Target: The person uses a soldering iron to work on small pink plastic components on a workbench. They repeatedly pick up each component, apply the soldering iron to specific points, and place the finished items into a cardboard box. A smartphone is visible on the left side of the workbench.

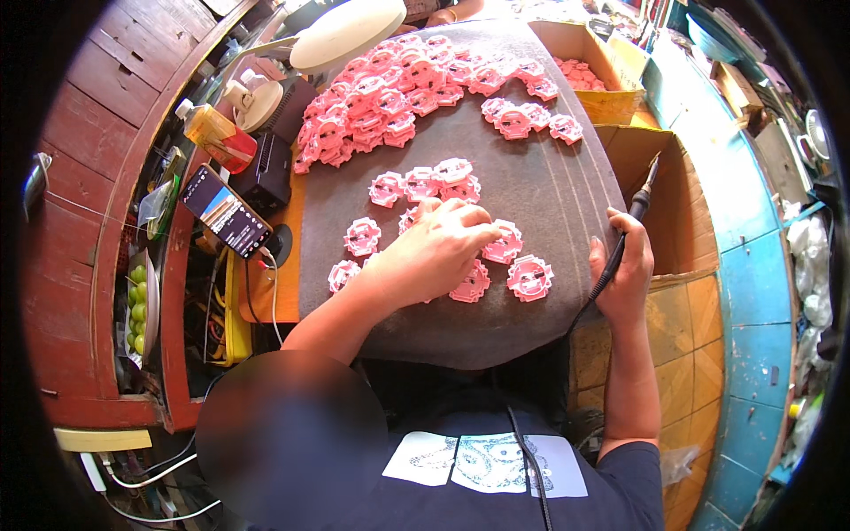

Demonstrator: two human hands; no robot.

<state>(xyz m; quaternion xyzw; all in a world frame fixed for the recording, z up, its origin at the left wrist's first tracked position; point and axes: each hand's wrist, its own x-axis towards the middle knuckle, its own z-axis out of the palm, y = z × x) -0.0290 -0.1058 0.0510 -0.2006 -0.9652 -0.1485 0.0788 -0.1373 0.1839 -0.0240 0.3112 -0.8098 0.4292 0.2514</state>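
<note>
My right hand grips a soldering iron at the table's right edge, its tip pointing up and away from me. The black cord runs down past my wrist. Over the middle of the dark table mat, my left hand reaches in with bent fingers among loose pink plastic parts. Whatever lies under those fingers is hidden. Beside the fingertips are a pink plastic part and another pink part, with dark pieces in their centres. Several more lie just beyond and left of the hand.
A large heap of pink parts covers the far left of the mat. Cardboard boxes stand along the right side, the far one with pink pieces inside. A phone, a bottle and a round white lamp head are at the left.
</note>
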